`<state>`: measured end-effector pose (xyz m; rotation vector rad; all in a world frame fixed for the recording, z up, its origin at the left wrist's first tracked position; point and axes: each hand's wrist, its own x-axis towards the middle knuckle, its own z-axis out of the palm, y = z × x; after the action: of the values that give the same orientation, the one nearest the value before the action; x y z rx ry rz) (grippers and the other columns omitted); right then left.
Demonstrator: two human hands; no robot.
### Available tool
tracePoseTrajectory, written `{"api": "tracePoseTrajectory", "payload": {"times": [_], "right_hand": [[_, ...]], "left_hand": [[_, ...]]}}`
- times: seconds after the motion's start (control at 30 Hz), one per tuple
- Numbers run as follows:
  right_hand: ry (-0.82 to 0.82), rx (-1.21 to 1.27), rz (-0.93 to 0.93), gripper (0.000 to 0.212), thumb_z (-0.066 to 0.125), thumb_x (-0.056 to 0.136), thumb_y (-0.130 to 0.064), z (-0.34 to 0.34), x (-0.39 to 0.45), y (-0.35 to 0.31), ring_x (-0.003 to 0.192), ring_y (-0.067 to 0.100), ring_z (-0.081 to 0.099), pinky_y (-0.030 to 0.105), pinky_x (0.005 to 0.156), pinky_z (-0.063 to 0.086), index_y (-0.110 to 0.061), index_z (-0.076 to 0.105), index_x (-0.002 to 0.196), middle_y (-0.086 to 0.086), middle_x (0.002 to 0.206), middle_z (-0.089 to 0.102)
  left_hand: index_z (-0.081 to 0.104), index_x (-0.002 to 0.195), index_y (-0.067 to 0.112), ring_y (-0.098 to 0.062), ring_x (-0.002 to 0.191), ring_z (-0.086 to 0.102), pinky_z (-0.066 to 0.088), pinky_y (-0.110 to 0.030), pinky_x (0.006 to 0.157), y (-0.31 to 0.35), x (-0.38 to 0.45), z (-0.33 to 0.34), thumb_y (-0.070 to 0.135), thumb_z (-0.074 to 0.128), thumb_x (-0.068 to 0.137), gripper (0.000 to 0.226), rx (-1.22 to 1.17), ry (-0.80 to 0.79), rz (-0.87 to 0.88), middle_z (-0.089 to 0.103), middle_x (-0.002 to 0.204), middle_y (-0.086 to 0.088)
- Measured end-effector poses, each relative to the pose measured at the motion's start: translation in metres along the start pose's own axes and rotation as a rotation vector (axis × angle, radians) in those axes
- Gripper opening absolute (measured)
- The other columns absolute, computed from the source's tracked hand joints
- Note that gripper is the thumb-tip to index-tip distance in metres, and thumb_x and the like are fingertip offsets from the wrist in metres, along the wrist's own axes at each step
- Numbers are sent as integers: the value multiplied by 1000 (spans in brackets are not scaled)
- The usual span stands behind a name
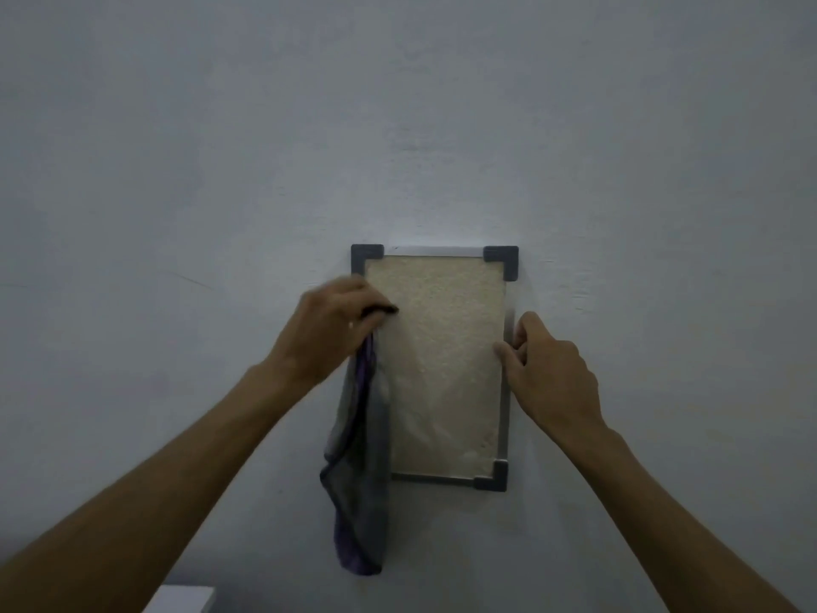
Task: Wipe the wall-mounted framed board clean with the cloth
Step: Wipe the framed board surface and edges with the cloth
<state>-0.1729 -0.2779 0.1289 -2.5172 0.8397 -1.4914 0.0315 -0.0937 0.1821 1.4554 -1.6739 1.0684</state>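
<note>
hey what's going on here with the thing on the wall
A person is cleaning a small framed board mounted on the wall. The left hand grips a grey-purple cloth at the board's upper left, most of it hanging loose. The right hand pinches the frame's right edge, seemingly steadying it.

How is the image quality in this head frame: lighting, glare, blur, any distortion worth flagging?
Head view: dim, flat, bluish light with soft shadows and overall softness; a mild bright strip lies along the top edge of the board; the left hand gripping the cloth looks slightly smeared, the right hand a little crisper; wide-angle stretch splays the forearms toward the lower corners.
</note>
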Motion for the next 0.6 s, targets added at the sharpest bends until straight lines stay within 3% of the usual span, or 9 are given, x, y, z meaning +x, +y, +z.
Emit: {"api": "tracePoseTrajectory", "payload": {"times": [0.07, 0.13, 0.27, 0.43, 0.6], "right_hand": [[-6, 2, -3, 25, 56, 98, -41, -1, 1, 1, 53, 10, 54, 28, 50, 51, -20, 44, 90, -5, 68, 53], [-11, 9, -10, 25, 56, 97, -41, -2, 1, 1, 53, 9, 53, 24, 50, 48, -21, 44, 90, -6, 68, 52], [-5, 10, -22, 25, 58, 98, -39, -3, 1, 1, 53, 13, 55, 31, 50, 53, -19, 45, 89, -3, 68, 54], [-1, -2, -18, 25, 58, 98, -37, -3, -1, -2, 53, 13, 54, 32, 51, 54, -18, 45, 89, -3, 66, 53], [-20, -8, -4, 25, 58, 98, -39, -4, 0, -3, 53, 11, 54, 28, 50, 51, -20, 45, 89, -5, 66, 52]], "left_hand": [[78, 101, 11, -12, 74, 65, 59, -31, 72, -8, 12, -6, 14, 75, 87, 15, -14, 147, -68, 72, 94, -3], [78, 101, 11, -13, 74, 66, 59, -31, 72, -9, 11, -3, 14, 76, 86, 15, -40, 165, -86, 73, 95, -3], [78, 102, 11, -7, 79, 64, 59, -27, 77, 1, -22, 13, 14, 76, 86, 16, -65, -17, -2, 72, 96, -2], [78, 102, 9, -16, 83, 70, 60, -29, 78, 3, -33, 7, 11, 75, 86, 16, 15, -228, 123, 74, 97, -6], [78, 103, 11, -12, 74, 67, 59, -25, 73, -9, -13, -3, 16, 75, 86, 18, -22, 88, -74, 74, 95, -3]]}}
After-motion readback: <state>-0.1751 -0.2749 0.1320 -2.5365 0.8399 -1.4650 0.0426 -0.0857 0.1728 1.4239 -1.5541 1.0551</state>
